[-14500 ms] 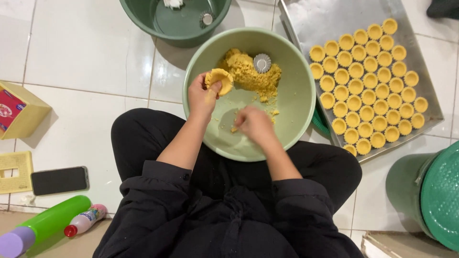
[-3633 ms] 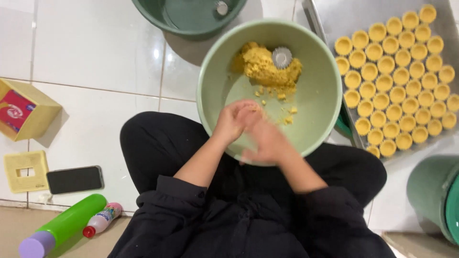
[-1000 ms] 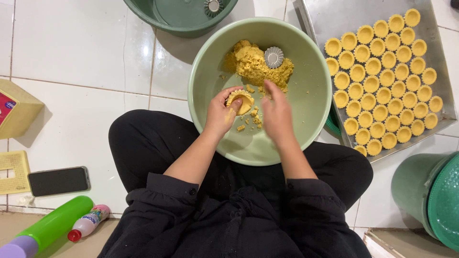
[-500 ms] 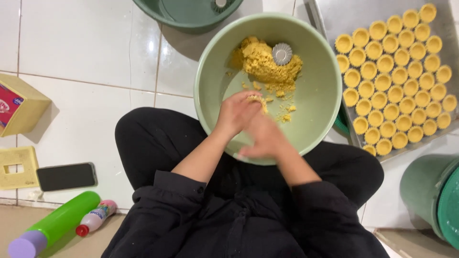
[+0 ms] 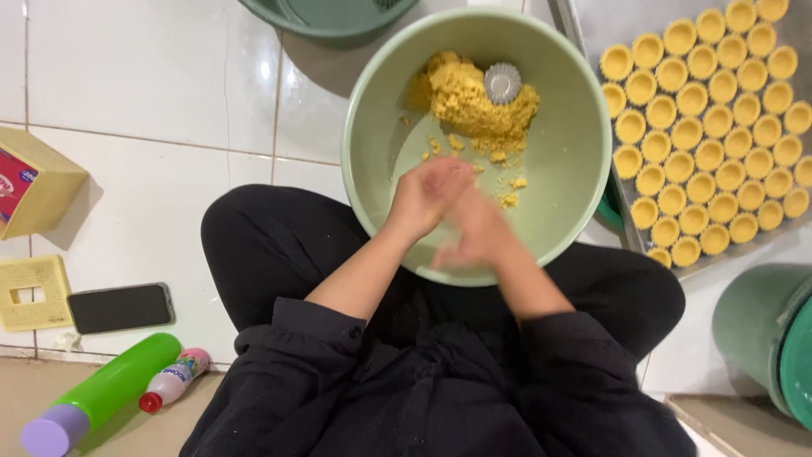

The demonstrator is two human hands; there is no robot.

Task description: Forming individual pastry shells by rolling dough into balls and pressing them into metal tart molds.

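Glossy white tiles (image 5: 127, 76), round green bowl (image 5: 562, 169), crumbly yellow dough (image 5: 469, 97), blurred hands (image 5: 452, 211) pressed together

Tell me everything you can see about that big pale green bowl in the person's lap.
The big pale green bowl is round, deep and smooth, plastic by its look. It sits upright on the person's crossed legs in black trousers, its far side over the white tiled floor. Inside, at the far side, lies a heap of crumbly yellow dough with a small fluted metal mould on it, and loose crumbs below. The left hand and right hand, blurred, are pressed together over its near side.
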